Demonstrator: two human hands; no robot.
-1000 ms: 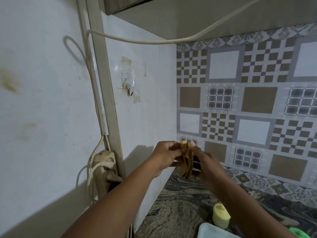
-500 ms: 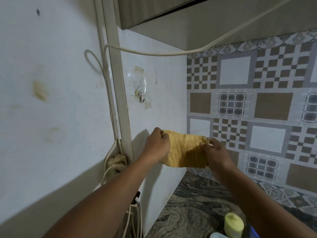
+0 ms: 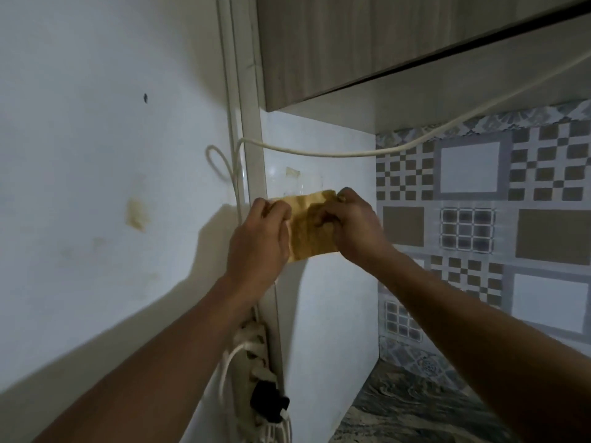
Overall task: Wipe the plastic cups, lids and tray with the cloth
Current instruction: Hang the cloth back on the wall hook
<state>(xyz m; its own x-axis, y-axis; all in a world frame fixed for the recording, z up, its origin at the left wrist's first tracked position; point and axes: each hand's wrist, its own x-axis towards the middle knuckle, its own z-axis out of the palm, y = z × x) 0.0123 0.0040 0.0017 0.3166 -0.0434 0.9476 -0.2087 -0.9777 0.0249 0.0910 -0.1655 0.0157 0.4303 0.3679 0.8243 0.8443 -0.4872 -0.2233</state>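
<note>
A yellow cloth (image 3: 311, 227) is stretched between both my hands, high up against the white side wall. My left hand (image 3: 259, 241) pinches its left edge and my right hand (image 3: 348, 223) grips its right edge. The cloth covers the spot where a clear adhesive hook plate (image 3: 297, 182) sticks to the wall; the hook itself is hidden behind the cloth. No cups, lids or tray are in view.
A white cable (image 3: 335, 152) sags across the wall just above my hands. A power strip (image 3: 252, 350) with a black plug (image 3: 268, 402) hangs on the wall below. A wooden cabinet (image 3: 367, 43) overhangs. Patterned tiles (image 3: 479, 219) and a marbled counter (image 3: 415, 407) lie right.
Both hands have risen with the cloth up the wall to the hook's height. The view has tilted upward, so the yellow cup and the tray on the counter have dropped out of sight.
</note>
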